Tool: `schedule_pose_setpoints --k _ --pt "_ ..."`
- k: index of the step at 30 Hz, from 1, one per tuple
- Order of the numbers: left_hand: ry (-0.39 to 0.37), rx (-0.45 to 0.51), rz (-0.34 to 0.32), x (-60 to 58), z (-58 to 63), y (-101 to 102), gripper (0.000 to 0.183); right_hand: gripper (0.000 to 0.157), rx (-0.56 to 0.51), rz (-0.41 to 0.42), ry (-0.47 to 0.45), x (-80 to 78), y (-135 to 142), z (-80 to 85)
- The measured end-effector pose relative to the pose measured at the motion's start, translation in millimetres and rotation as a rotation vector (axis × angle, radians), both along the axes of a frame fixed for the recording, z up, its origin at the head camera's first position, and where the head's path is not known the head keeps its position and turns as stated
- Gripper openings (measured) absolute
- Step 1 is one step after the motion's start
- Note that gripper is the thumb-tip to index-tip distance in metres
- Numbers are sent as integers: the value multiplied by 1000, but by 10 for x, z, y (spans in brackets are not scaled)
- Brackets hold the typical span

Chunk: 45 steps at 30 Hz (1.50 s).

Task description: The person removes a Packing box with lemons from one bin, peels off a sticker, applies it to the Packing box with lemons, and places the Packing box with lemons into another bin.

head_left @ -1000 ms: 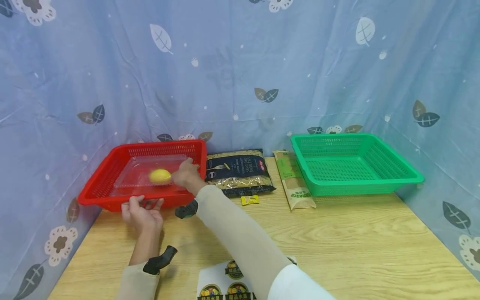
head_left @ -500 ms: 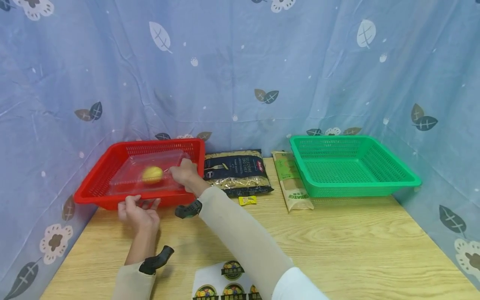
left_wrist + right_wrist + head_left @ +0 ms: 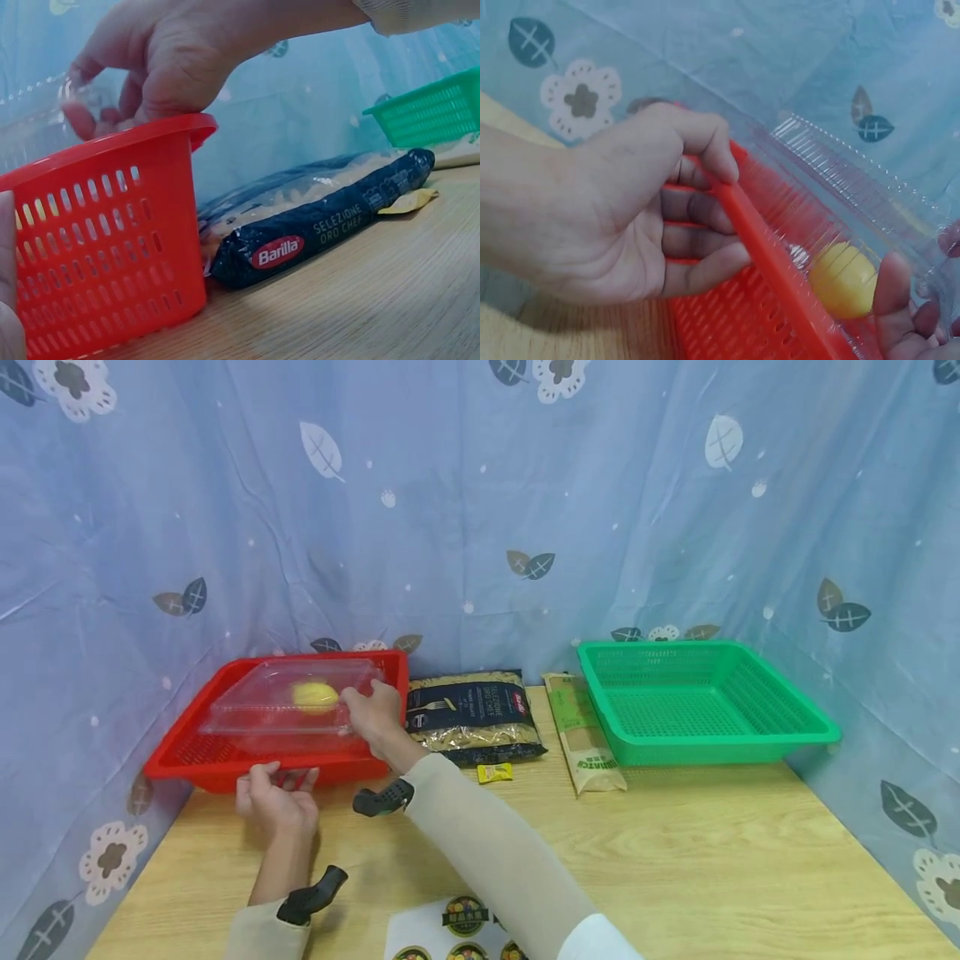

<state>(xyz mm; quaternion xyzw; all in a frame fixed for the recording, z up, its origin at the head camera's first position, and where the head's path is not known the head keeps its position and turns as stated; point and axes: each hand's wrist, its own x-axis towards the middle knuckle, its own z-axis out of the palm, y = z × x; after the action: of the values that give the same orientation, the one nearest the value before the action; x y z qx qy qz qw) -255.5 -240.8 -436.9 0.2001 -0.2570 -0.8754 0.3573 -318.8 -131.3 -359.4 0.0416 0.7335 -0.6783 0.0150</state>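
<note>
At the red basket (image 3: 225,768) on the left, my left hand (image 3: 279,806) grips the front rim, fingers curled at the lip. My right hand (image 3: 375,718) pinches the right edge of a clear plastic container (image 3: 258,693). That container is raised to about the level of the basket's rim and slightly tilted. Through its clear wall shows a yellow lemon (image 3: 844,279), which sits inside it. In the right wrist view the fingertips (image 3: 896,292) of my right hand lie beside the lemon, against the clear plastic.
A Barilla pasta bag (image 3: 476,714) lies right of the red basket, with a small yellow packet (image 3: 495,772) before it. A long paper-and-clear packet (image 3: 585,731) leans near a green basket (image 3: 712,752). A sticker sheet (image 3: 420,918) lies at the front.
My right hand has lifted the clear container, with the lemon in it, from inside the red basket up to its rim. My left hand keeps its grip on the basket.
</note>
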Motion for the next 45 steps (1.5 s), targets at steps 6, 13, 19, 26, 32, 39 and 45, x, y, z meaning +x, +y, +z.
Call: schedule_pose_setpoints --k 6,13,19,26,32,39,45 --pt "28 16 -9 21 -28 15 10 58 -119 -29 33 55 71 30" --pt "57 24 -12 27 -13 -8 11 65 -241 -64 51 98 206 62" --pt "62 45 -14 50 -12 33 13 65 -331 -75 106 188 468 65" --pt "89 29 -11 39 -23 52 12 61 -398 -51 151 322 736 96" --pt "77 24 1 42 -57 18 11 67 -418 -57 155 400 956 123" --pt "61 4 -27 79 -45 24 9 61 -424 -31 147 520 1281 146" --pt "67 18 -28 70 -21 11 9 58 -453 -19 164 623 1492 132"
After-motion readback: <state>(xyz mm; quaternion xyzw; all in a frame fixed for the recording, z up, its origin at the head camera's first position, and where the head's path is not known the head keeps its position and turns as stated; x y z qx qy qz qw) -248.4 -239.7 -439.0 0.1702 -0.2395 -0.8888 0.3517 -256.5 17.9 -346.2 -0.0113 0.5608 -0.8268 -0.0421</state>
